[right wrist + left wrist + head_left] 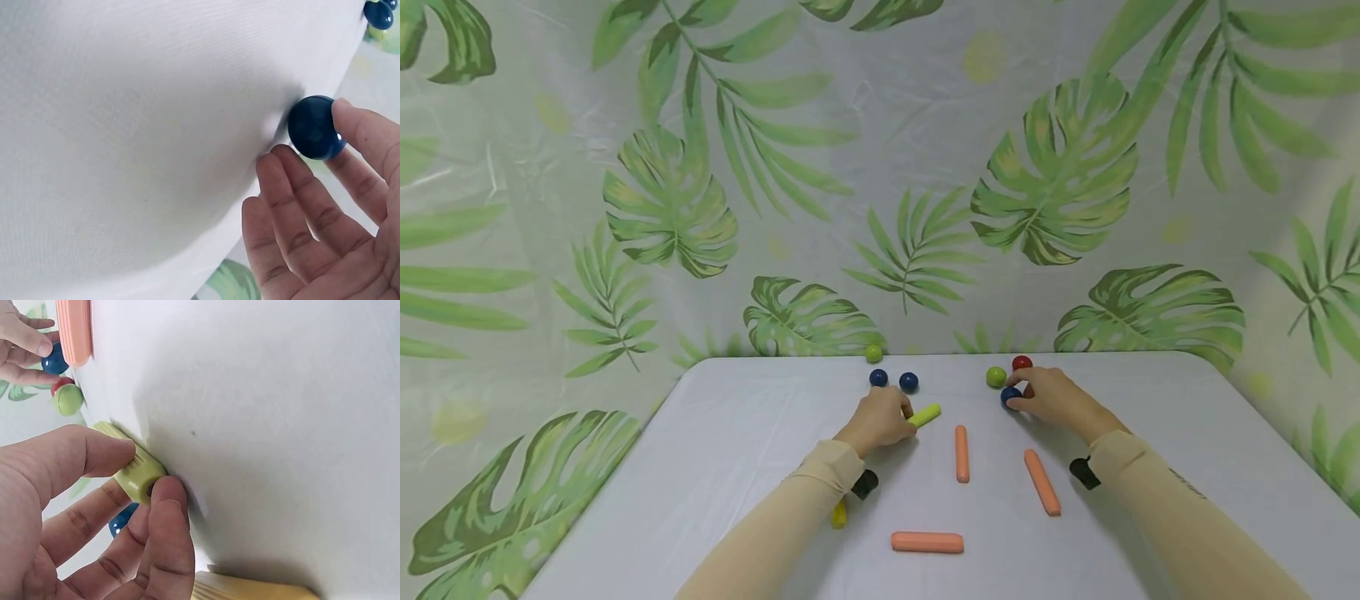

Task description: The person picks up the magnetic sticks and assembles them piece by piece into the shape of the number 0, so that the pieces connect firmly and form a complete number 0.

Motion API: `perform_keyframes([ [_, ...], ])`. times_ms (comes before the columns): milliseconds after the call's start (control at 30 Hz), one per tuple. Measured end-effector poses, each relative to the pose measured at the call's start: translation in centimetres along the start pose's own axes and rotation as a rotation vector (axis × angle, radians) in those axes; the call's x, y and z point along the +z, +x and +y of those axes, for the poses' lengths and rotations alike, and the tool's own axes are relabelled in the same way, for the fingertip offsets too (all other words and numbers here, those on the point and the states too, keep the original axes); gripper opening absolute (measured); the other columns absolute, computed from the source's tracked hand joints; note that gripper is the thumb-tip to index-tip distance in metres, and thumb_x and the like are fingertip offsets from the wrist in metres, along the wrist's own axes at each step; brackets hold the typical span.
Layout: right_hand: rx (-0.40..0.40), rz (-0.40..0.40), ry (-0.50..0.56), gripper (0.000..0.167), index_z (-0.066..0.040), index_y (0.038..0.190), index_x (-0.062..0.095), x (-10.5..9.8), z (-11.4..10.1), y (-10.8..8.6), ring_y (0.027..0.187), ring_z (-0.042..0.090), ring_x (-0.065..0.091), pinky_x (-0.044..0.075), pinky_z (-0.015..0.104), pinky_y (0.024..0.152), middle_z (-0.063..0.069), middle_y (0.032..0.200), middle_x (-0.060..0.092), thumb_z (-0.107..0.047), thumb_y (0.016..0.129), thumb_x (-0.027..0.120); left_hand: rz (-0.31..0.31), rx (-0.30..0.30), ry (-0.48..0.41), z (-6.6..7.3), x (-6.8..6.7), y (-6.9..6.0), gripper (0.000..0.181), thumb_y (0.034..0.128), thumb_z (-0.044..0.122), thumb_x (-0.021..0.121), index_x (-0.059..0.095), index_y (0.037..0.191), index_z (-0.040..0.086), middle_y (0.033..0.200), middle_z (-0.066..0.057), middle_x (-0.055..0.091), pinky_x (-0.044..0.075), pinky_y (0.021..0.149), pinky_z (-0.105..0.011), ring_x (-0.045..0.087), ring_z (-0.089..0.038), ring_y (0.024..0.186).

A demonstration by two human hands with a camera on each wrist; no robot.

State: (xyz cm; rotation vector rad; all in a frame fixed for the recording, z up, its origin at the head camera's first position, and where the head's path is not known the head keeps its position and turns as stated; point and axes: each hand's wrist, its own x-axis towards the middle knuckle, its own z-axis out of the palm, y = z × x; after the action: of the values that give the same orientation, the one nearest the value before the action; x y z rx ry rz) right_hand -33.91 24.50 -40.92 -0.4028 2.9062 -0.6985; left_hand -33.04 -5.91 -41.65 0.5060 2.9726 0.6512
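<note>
The left hand pinches one end of a yellow-green stick; in the left wrist view its thumb and fingers hold the stick, which lies on or close to the table. At the back right, the right hand has thumb and index finger on a dark blue ball. The right wrist view shows that blue ball between thumb and index finger, the other fingers loosely bent beside it. A green ball and a red ball are just behind the right hand.
Two blue balls and a green ball sit beyond the left hand. Orange sticks lie at centre, right and front. A yellow stick is partly under the left forearm. A leaf-patterned sheet hangs behind the white table.
</note>
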Motion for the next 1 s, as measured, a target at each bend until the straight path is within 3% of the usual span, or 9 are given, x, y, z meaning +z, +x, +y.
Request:
perform_keyframes([
  [500, -0.028, -0.031, 0.025, 0.038, 0.004, 0.132, 0.067, -0.1, -0.2, 0.0, 0.083, 0.022, 0.065, 0.054, 0.033, 0.072, 0.017, 0.102, 0.074, -0.015, 0.1, 0.075, -0.052, 0.033, 0.025, 0.0, -0.7, 1.2, 0.016, 0.0895, 0.012, 0.085, 0.083, 0.105, 0.01, 0.114, -0.011, 0.077, 0.056, 0.083, -0.036, 0.059, -0.019, 0.087],
  [633, -0.038, -0.03, 0.02, 0.037, 0.003, 0.132, 0.068, -0.1, -0.3, 0.1, 0.082, 0.021, 0.065, 0.055, 0.033, 0.072, 0.016, 0.101, 0.075, -0.014, 0.1, 0.075, -0.069, 0.056, 0.032, 0.3, -0.9, 1.5, 0.016, 0.0911, 0.011, 0.084, 0.083, 0.107, 0.01, 0.119, -0.011, 0.077, 0.058, 0.089, -0.039, 0.061, -0.018, 0.092],
  [1000, -0.042, -0.048, 0.011, 0.037, 0.0, 0.132, 0.07, 0.4, -1.2, 0.6, 0.089, 0.021, 0.065, 0.058, 0.037, 0.08, 0.014, 0.105, 0.075, -0.013, 0.098, 0.078, -0.076, 0.158, 0.086, 0.3, -0.9, 2.4, 0.018, 0.0936, 0.012, 0.082, 0.083, 0.111, 0.009, 0.124, -0.01, 0.078, 0.059, 0.09, -0.036, 0.069, -0.02, 0.102],
])
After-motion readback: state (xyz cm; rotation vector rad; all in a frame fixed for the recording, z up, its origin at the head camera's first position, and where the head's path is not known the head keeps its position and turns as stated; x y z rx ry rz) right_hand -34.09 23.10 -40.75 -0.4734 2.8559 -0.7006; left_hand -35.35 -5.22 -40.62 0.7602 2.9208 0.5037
